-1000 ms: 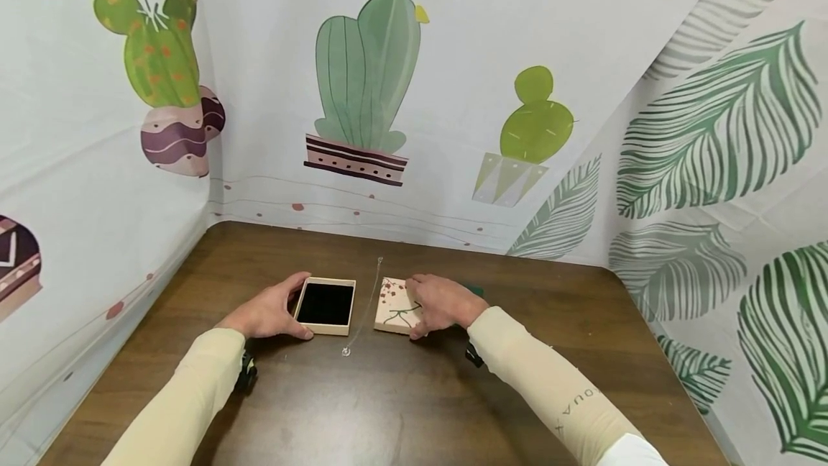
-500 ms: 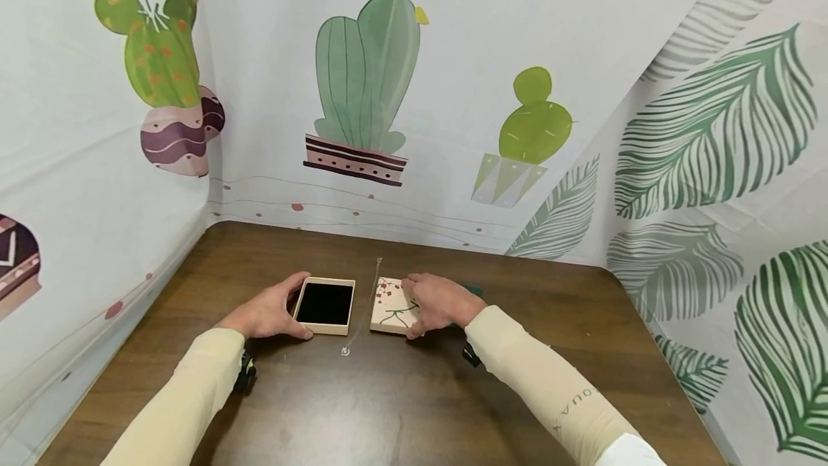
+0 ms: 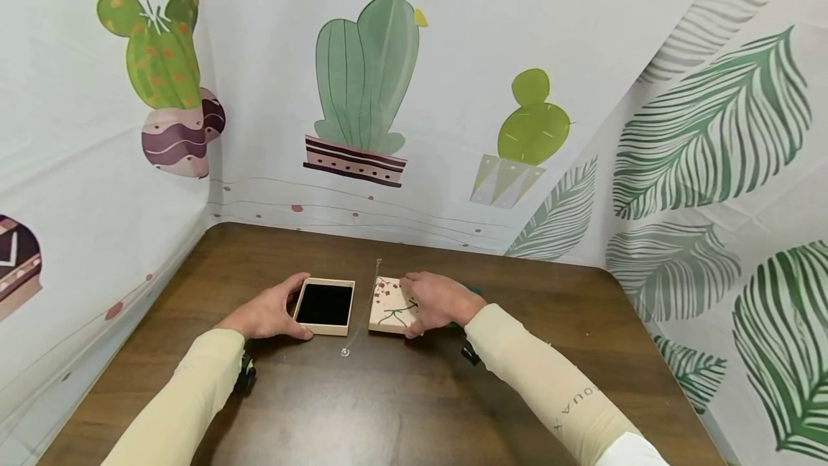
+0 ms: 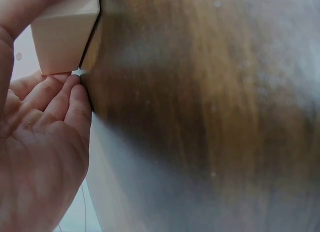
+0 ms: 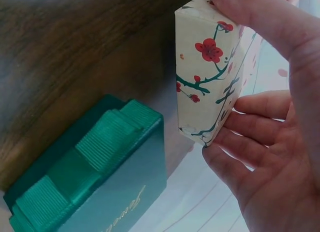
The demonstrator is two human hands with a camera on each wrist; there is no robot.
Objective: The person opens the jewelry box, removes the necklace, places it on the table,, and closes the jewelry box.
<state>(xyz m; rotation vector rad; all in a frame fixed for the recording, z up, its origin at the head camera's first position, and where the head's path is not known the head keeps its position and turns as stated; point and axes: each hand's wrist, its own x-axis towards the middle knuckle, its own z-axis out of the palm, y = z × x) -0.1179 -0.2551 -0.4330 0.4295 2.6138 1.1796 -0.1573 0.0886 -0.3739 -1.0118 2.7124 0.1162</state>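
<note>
My left hand [image 3: 267, 310] holds the cream box base [image 3: 331, 330] by its left side, thumb at the near corner and fingers at the far one. Black padding lines the inside of this base. In the left wrist view, fingertips [image 4: 75, 92] meet the pale box wall [image 4: 65, 42]. To the right, my right hand [image 3: 443, 300] grips the box lid [image 3: 390, 300], printed with red blossoms and green branches, between thumb and fingers. Between the two box parts lies a thin silver necklace [image 3: 346, 352], its pendant toward me; the lid's left edge is right at the chain.
Behind my right hand stands a green gift box [image 5: 140, 162] with a ribbed ribbon bow, mostly hidden in the head view. The brown wooden table [image 3: 349, 408] ends at a white curtain [image 3: 259, 128] printed with cacti and leaves.
The lid has slid slightly left in my right hand, up to the necklace chain. My left hand and the box base have stayed in place.
</note>
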